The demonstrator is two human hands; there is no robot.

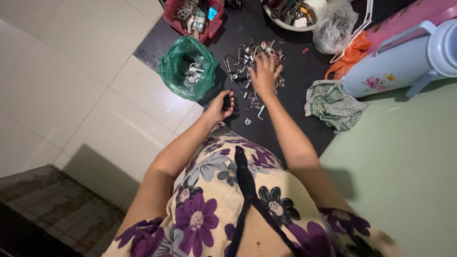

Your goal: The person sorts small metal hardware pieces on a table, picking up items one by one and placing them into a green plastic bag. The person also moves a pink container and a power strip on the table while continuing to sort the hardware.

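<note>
green bag (pixel 186 68), upper centre-left, mouth open showing metal parts | left hand (pixel 220 105), grip clamped on small black part (pixel 227 101) at the black worktop (pixel 295 90) edge | right hand (pixel 264 74), fingers spread apart, flat on loose hardware pile (pixel 252 54), as if sorting

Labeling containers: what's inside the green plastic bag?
Green plastic bag: small silvery metal hardware shows through the open top. What lies deeper is hidden by the bag's folds.
</note>
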